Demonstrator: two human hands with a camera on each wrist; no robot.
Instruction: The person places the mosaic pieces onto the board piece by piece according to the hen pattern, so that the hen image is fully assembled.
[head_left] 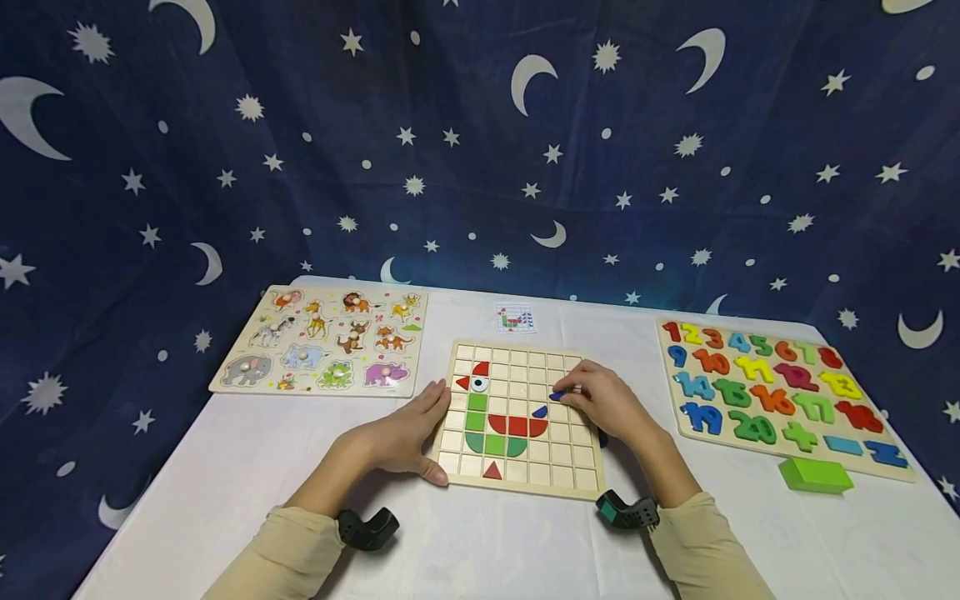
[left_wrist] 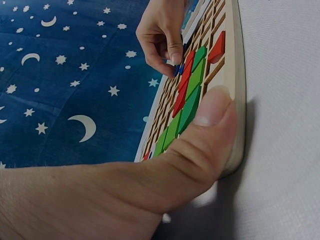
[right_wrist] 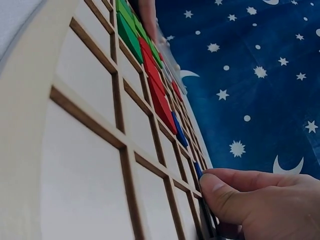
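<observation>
A wooden grid board lies before me with coloured tiles forming a bird. My right hand pinches a small blue leaf-shaped tile between thumb and fingertips, right at a cell on the board's right side. In the right wrist view the blue tile's edge shows beside the thumb. Another blue tile sits one cell down and to the left, above the red tail-end tile. My left hand rests along the board's left edge, its thumb on the near-left corner and its fingers extended.
Behind the board lies a small picture card of a bird on a grid. An animal knob puzzle is at the left. A number puzzle lies at the right, with a green block by its near edge.
</observation>
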